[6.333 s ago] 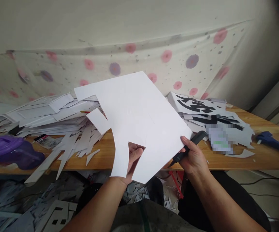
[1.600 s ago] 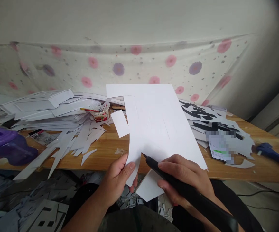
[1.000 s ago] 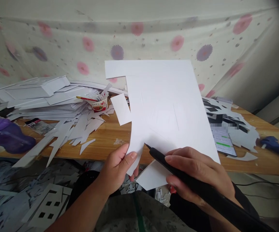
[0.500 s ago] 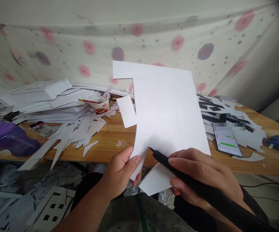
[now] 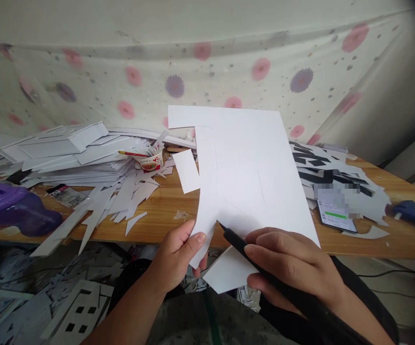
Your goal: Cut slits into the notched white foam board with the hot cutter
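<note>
A white foam board sheet (image 5: 243, 167) with cut-out edges is held up in front of me, tilted, with faint lines on its face. My left hand (image 5: 180, 254) pinches its lower left strip, thumb on top and fingers underneath. My right hand (image 5: 293, 268) grips a black pen-shaped cutting tool (image 5: 239, 244). The thin dark tip touches the sheet at the upper end of the gap beside that strip. Below the tool, a white angular flap (image 5: 229, 275) hangs over my lap; its join to the sheet is hidden by my right hand.
On the wooden table (image 5: 164, 206) lie a small white rectangle (image 5: 185, 171), piled white boards (image 5: 60, 148), scraps (image 5: 121, 191), a paper cup of strips (image 5: 151, 163) and a purple container (image 5: 13, 208). To the right are a phone (image 5: 336, 213) and a blue tool (image 5: 413, 213).
The tool's tip and my right hand have shifted slightly left. The sheet's top edge sits lower in view and its face lies flatter; more faint lines show. My left hand keeps its hold.
</note>
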### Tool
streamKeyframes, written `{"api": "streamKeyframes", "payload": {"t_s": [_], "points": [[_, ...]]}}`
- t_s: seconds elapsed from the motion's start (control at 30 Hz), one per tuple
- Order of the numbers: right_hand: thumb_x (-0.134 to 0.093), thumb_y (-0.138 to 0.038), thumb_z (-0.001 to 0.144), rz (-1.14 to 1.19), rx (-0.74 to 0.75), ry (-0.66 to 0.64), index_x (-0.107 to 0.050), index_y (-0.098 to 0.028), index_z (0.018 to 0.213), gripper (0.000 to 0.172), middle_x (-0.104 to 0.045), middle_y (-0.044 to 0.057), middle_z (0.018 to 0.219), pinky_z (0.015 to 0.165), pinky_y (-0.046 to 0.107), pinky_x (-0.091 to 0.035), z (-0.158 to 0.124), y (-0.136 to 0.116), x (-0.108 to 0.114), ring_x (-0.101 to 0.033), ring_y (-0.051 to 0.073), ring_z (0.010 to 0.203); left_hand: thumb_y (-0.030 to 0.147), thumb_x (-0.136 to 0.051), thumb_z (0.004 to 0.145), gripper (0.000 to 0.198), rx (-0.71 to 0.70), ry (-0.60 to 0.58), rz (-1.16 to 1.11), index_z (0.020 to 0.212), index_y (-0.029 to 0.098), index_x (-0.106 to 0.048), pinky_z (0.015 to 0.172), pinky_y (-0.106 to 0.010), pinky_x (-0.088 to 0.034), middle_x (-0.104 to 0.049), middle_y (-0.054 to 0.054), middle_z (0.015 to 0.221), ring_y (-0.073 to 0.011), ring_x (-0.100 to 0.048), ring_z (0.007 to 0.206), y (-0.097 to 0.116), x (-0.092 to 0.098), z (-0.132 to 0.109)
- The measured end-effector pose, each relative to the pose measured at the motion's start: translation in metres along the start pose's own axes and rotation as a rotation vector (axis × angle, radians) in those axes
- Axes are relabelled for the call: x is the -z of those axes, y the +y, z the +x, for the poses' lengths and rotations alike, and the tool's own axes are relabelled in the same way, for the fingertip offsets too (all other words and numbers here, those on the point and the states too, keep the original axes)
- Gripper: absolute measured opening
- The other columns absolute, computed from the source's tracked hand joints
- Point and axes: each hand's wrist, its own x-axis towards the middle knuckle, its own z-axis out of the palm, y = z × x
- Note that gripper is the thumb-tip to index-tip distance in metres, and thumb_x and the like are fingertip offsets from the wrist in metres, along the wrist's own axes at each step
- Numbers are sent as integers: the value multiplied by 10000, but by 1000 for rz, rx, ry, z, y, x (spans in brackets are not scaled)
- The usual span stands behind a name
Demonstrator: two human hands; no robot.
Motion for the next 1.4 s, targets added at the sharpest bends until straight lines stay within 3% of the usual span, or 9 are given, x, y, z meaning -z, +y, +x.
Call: {"api": "streamKeyframes", "payload": {"t_s": [0.2,0.37,0.63,0.87,1.1,1.23,1.4], "points": [[-566,-140,929,-128,84,-129,-626,-125,984,83,-689,59,795,725,310,-620,7,-14,4,-700,193,827,574,-568,844,407,12,77,17,835,167,-565,371,-155,-353,-533,31,494,-83,-440,388,1,-8,0],[-566,-89,915,-151,111,-152,-628,-95,963,79,-683,66,792,745,319,-607,8,-15,2,-691,197,813,569,-562,844,397,2,106,20,840,173,-569,373,-167,-352,-529,36,507,-92,-449,392,-2,-11,2],[-607,-193,897,-4,-28,-30,-619,-155,1005,115,-657,39,766,625,260,-583,0,-13,-10,-674,156,704,540,-561,858,369,-2,112,-7,805,175,-563,399,-181,-361,-538,30,516,-93,-444,414,-4,-8,3],[-611,-168,844,-46,-116,222,-630,-133,992,154,-695,69,770,497,225,-560,2,-25,-22,-679,158,633,532,-571,859,360,-34,118,-41,812,175,-559,454,-201,-375,-572,12,543,-99,-469,445,0,-9,-2],[-596,-192,869,-128,-179,466,-658,-141,911,91,-659,38,638,474,232,-556,9,-41,-40,-661,157,545,503,-631,836,325,-116,195,-145,878,187,-570,442,-214,-397,-592,10,548,-124,-509,452,-19,-15,0],[-620,-173,862,-173,-271,307,-666,-140,910,75,-661,37,637,548,278,-595,11,-46,-39,-685,184,605,484,-661,826,332,-116,224,-236,928,183,-566,465,-218,-418,-604,10,577,-125,-536,477,-22,-22,0],[-623,-169,855,-257,-88,459,-664,-119,896,76,-642,32,634,453,270,-553,6,-42,-47,-699,198,592,465,-734,780,325,-56,346,-334,839,192,-566,462,-178,-403,-587,32,573,-92,-527,482,-14,-34,-4]]}}
